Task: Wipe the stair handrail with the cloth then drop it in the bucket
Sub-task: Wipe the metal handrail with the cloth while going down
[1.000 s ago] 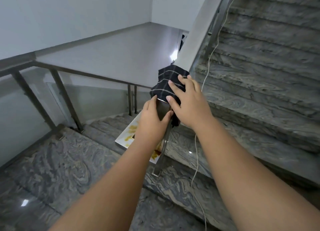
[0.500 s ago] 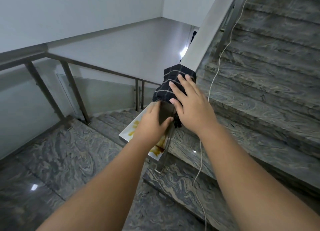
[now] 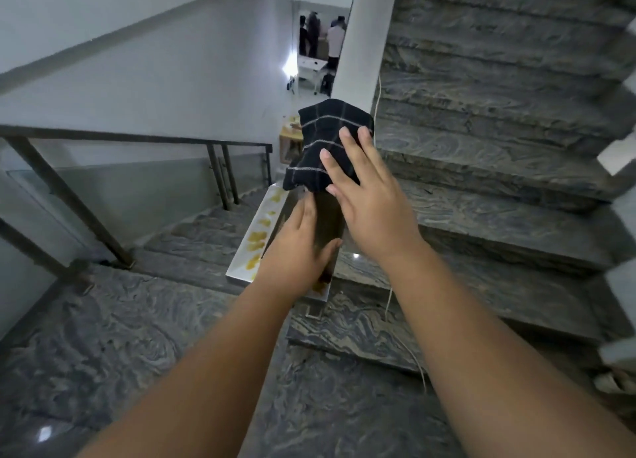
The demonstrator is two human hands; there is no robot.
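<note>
A dark cloth (image 3: 321, 137) with thin pale stripes is draped over the metal stair handrail (image 3: 328, 216), which runs up toward a pale sloping beam (image 3: 364, 37). My right hand (image 3: 364, 199) lies flat on the cloth with its fingers straight, pressing it onto the rail. Just below the cloth, my left hand (image 3: 296, 251) rests on the rail's lower end, thumb on one side and fingers on the other. No bucket is in view.
Grey marble steps (image 3: 499, 168) climb to the right, and a marble landing (image 3: 120, 337) lies below me. A second rail with glass panels (image 3: 113, 189) borders the left. A white cable (image 3: 389, 296) hangs along the steps. People stand in a far doorway (image 3: 320, 34).
My right hand has slid the cloth a little further up the rail. The view has shifted, opening the lower flight and far doorway. My left hand stays on the rail end.
</note>
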